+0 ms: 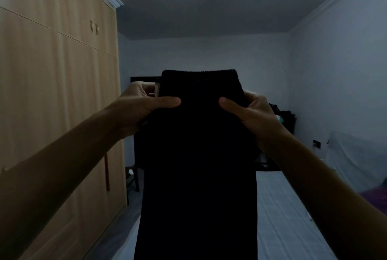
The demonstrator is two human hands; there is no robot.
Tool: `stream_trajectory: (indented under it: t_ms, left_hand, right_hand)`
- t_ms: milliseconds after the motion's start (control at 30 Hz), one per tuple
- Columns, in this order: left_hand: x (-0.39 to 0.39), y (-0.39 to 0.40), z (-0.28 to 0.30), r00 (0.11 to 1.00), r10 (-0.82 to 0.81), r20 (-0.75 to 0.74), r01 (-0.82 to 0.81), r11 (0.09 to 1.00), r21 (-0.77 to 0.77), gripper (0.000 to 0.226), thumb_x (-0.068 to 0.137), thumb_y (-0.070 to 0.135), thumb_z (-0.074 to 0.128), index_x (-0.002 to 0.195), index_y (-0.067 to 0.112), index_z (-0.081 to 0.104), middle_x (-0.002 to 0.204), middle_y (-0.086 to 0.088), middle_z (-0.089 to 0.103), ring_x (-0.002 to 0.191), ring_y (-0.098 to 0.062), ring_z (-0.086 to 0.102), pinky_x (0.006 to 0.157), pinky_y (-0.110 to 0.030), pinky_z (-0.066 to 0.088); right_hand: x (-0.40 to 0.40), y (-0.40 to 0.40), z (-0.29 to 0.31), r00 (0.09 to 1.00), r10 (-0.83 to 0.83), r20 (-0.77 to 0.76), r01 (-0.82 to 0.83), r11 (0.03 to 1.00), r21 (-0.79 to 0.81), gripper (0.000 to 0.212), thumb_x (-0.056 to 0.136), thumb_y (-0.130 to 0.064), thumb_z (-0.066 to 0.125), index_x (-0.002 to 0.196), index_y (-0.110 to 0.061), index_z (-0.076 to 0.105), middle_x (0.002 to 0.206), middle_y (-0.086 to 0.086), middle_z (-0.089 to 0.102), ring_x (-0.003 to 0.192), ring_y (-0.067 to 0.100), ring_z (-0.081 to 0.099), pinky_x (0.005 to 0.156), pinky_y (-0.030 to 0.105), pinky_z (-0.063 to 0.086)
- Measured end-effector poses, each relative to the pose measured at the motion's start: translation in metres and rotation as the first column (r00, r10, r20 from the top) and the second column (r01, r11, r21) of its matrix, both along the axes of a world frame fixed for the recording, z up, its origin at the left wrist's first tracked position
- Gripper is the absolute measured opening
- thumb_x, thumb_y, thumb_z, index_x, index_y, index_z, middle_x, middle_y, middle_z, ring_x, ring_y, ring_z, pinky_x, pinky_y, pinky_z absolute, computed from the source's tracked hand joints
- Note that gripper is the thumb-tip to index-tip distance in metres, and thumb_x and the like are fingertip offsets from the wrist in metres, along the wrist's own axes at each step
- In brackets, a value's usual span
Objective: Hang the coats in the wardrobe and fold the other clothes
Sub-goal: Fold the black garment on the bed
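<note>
The tall light-wood wardrobe with closed doors and small paired knobs (56, 92) occupies the frame from 7 to 11 o'clock. The pale quilted bed surface (289, 217) lies at 5 o'clock, below and behind the hands.

The long black knitted garment with a ribbed top edge (199, 165) is held up at frame centre and hangs straight down toward 6 o'clock, its lower end running out of view. It is judged to be one of the clothes to be folded, not a coat; its exact type cannot be told in the dim light.

The left hand (142, 106) grips the garment's upper edge at 9 o'clock of the fabric, thumb laid across the front and fingers curled behind. The right hand (249, 111) grips the opposite edge at 3 o'clock in the same way. Both grips are narrow pinches closed on the fabric.

Hazards from this position:
- If one pinch is released before the garment is laid down, the knit is expected to swing and collapse sideways, and alignment is lost.
- Because the hem is hidden, it may bunch on the bed when lowered, and a crooked fold would result.
- Low light and black fabric make seams hard to see; an off-centre fold is likely.
- Stretching of the ribbed edge may be caused by the hanging weight.
</note>
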State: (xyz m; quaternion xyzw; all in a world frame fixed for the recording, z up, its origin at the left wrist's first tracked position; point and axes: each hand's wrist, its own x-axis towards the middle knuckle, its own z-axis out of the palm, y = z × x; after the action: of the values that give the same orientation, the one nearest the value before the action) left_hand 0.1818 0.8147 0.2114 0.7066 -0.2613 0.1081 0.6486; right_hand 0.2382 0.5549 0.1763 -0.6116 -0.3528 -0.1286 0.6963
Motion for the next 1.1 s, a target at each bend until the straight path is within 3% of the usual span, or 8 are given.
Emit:
stream_trajectory:
  t_ms: [267,400,500,600,667,767,867,1100]
  left_hand:
    - [0.073,0.008,-0.026,0.999,-0.028,-0.024,0.026,0.996,-0.082,0.103,0.025,0.036,0.102,0.115,0.000,0.067,0.113,-0.019,0.072,0.101,-0.031,0.072,0.075,-0.030,0.062]
    - [0.145,0.021,-0.054,0.997,-0.005,-0.083,-0.002,0.996,-0.090,0.092,0.030,0.033,0.102,0.110,-0.002,0.070,0.109,-0.021,0.073,0.097,-0.032,0.073,0.073,-0.031,0.061]
    - [0.215,0.024,-0.056,0.991,0.067,-0.115,-0.071,0.997,-0.037,0.065,0.053,0.022,0.095,0.108,-0.001,0.071,0.109,-0.020,0.073,0.099,-0.032,0.072,0.083,-0.038,0.061]
    - [0.315,0.026,-0.015,0.899,0.411,0.153,-0.432,0.889,0.150,0.038,0.070,0.017,0.089,0.103,0.008,0.072,0.099,-0.009,0.075,0.093,-0.025,0.073,0.085,-0.036,0.060]
    - [0.379,0.028,0.027,0.774,0.533,0.341,-0.598,0.792,0.121,0.037,0.072,0.020,0.088,0.104,0.014,0.070,0.097,-0.002,0.074,0.093,-0.019,0.071,0.087,-0.034,0.058]
    - [0.447,0.037,0.086,0.757,0.468,0.455,-0.507,0.861,-0.043,0.037,0.073,0.011,0.086,0.102,0.019,0.065,0.096,0.002,0.072,0.095,-0.017,0.071,0.086,-0.034,0.059]
    - [0.481,0.045,0.117,0.739,0.391,0.549,-0.433,0.899,-0.057,0.039,0.073,0.005,0.084,0.102,0.019,0.062,0.097,0.001,0.071,0.093,-0.014,0.071,0.080,-0.029,0.059]
    - [0.504,0.046,0.091,0.781,0.283,0.557,-0.332,0.943,-0.013,0.044,0.075,-0.009,0.078,0.094,0.022,0.056,0.098,-0.004,0.068,0.094,-0.016,0.069,0.082,-0.029,0.057]
  right_hand:
    - [0.058,0.004,-0.011,0.996,-0.006,-0.090,0.000,0.998,-0.069,0.035,0.089,-0.013,0.067,0.122,-0.004,0.063,0.110,0.014,0.073,0.097,0.028,0.072,0.081,0.033,0.060]
    - [0.124,0.013,-0.029,0.979,0.002,-0.202,-0.030,0.990,-0.137,0.045,0.079,-0.019,0.071,0.122,-0.007,0.063,0.113,0.013,0.072,0.102,0.028,0.070,0.085,0.034,0.059]
    - [0.192,0.023,-0.028,0.964,-0.100,-0.247,0.053,0.980,-0.191,0.038,0.081,-0.017,0.073,0.117,-0.007,0.066,0.106,0.012,0.074,0.094,0.024,0.073,0.076,0.029,0.060]
    - [0.281,0.042,0.020,0.951,-0.259,-0.170,0.224,0.954,-0.199,0.039,0.079,-0.012,0.079,0.114,-0.002,0.068,0.104,0.015,0.074,0.084,0.025,0.074,0.074,0.032,0.060]
    - [0.336,0.058,0.067,0.945,-0.319,-0.068,0.311,0.944,-0.106,0.040,0.076,-0.009,0.081,0.112,0.002,0.067,0.107,0.021,0.072,0.082,0.027,0.072,0.077,0.037,0.061]
    - [0.388,0.069,0.125,0.948,-0.317,0.041,0.315,0.948,0.043,0.039,0.077,-0.004,0.080,0.112,0.002,0.065,0.104,0.018,0.072,0.084,0.029,0.072,0.075,0.036,0.061]
    - [0.415,0.065,0.154,0.949,-0.287,0.130,0.278,0.957,0.084,0.038,0.076,-0.001,0.079,0.111,0.002,0.064,0.101,0.014,0.072,0.086,0.026,0.073,0.074,0.032,0.061]
    - [0.450,0.061,0.123,0.950,-0.239,0.201,0.235,0.971,0.043,0.050,0.064,-0.008,0.082,0.111,-0.002,0.067,0.101,0.011,0.073,0.090,0.023,0.072,0.078,0.029,0.059]
